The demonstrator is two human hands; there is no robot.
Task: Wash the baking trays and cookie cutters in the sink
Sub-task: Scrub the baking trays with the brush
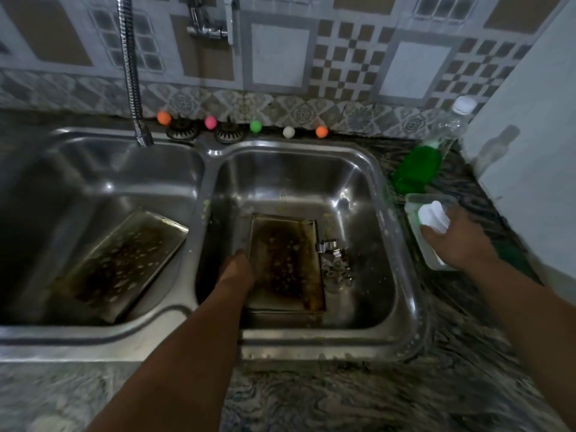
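Head view is given over to a double steel sink set in a dark marbled desk. At the left of the frame, a stained baking tray is seen leaning tilted in the left basin, below the flexible tap hose. Along the back rim, small coloured balls are lined up beside two drain strainers. In the centre, a second baking tray lies in the right basin; its left edge is touched by the left hand, but whether the fingers are closed on it cannot be told. Just right of that tray, metal cookie cutters are piled on the basin floor. At the right of the frame, the right hand is clamped on a white object over a clear container. Behind it, a bottle of green liquid stands on the desk.
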